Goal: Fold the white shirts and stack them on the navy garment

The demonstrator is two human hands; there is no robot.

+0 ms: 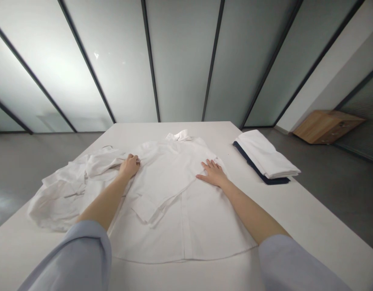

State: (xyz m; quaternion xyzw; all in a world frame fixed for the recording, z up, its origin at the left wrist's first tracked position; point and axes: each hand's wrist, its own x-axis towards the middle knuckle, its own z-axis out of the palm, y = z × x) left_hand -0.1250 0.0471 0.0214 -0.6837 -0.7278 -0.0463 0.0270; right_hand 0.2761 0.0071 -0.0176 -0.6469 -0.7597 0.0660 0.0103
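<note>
A white shirt (204, 220) lies spread on the table, its collar at the far end and its hem toward me. One sleeve is laid slantwise across its front. My left hand (131, 165) is closed at the shirt's left side, with the fingers curled on the fabric edge. On the right side of the shirt, my right hand (213, 173) rests flat with the fingers spread. A heap of crumpled white clothing (68, 190) lies to the left, partly behind my left forearm.
Folded white clothing (265, 153) sits on a folded dark navy piece (253, 167) near the right edge of the white table (310, 226). Past the table stand frosted glass panels (180, 60). A wooden cabinet (326, 126) is on the floor at the right.
</note>
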